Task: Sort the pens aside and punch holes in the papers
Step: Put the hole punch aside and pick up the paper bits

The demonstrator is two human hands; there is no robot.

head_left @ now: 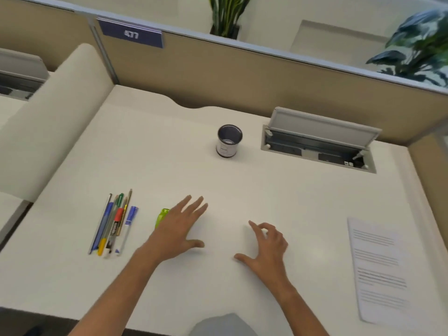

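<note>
White table (242, 190) lies under both hands, which sit near the front edge, close together but apart. The left hand (179, 229) is flat and wide, fingers straight and spread, holding nothing. Its outer edge overlaps a green highlighter (163, 215); whether it touches it cannot be told. The right hand (266, 246) is relaxed, thumb out to the side and fingers loosely bent with the fingertips toward the surface, and it holds nothing.

Left of the highlighter, a bunch of pens (112, 224) lies side by side in a tight row, pointing away from the person. Well off to the right, the papers (380, 270) lie flat near the table's right edge, printed side up. Farther back, a dark-rimmed cup (229, 141) stands upright, and just right of it a cable box (320, 146) is set into the table with its lid raised. A beige partition (218, 69) behind carries a blue number plate (132, 35).
</note>
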